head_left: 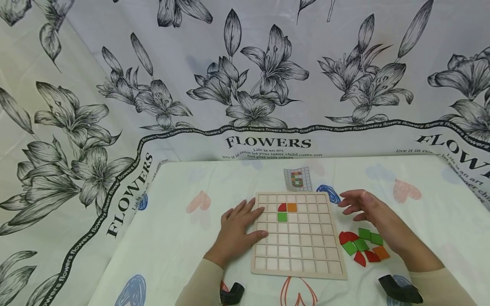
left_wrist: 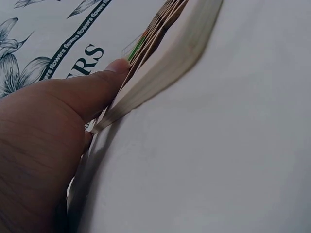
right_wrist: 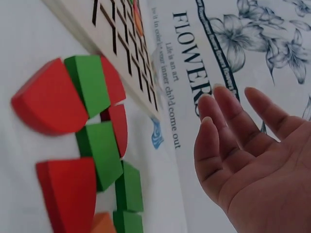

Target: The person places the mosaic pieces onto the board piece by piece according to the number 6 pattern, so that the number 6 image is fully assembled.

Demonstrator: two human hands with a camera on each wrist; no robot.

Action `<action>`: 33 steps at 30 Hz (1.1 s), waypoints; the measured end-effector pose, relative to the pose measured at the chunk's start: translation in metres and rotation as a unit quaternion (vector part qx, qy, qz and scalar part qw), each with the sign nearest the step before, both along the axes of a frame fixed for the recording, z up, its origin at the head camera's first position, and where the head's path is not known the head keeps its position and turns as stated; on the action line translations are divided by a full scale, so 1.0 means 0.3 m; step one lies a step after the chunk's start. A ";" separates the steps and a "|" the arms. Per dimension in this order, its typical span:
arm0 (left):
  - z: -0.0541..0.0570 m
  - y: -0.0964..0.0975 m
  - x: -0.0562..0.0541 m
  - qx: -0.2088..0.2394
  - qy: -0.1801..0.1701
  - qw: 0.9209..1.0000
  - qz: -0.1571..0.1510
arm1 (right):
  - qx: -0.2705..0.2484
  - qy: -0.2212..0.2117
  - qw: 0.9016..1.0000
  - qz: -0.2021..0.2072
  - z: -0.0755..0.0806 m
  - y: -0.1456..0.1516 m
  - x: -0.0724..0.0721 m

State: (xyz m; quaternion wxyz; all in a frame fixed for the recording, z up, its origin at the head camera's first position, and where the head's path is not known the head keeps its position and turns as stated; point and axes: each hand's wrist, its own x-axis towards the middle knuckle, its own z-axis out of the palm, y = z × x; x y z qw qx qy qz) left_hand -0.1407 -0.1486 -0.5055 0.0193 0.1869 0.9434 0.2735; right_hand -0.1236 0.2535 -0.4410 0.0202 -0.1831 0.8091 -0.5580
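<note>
A light wooden grid board lies flat on the table. In its upper part sit a red quarter-round tile, an orange square tile beside it and a green square tile below the red one. My left hand rests at the board's left edge, fingers spread, the thumb over the rim. To the right of the board, my right hand hovers with loosely bent fingers and nothing in them. Just below it lie loose green tiles, red rounded tiles and an orange tile.
Behind the board lies a small pattern card showing a coloured figure on a grid. A white cloth printed with hearts covers the table. Flower-printed curtain hangs behind and at the sides. Black devices show by both wrists.
</note>
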 end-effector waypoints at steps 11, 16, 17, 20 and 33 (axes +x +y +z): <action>0.003 0.001 0.002 -0.002 -0.003 1.000 0.003 | 0.023 0.006 0.999 -0.024 -0.068 0.076 0.013; 0.006 0.002 0.002 -0.004 -0.005 1.000 0.005 | 0.033 0.003 0.999 -0.036 -0.098 0.112 0.014; 0.007 0.002 0.003 -0.004 -0.005 1.000 0.005 | 0.039 0.000 0.998 -0.040 -0.104 0.119 0.014; 0.007 0.003 0.003 -0.002 -0.006 1.000 0.005 | 0.054 -0.009 0.997 -0.050 -0.121 0.139 0.012; 0.004 0.001 0.001 -0.002 0.000 1.000 0.001 | 0.110 -0.066 0.989 -0.070 -0.174 0.159 0.028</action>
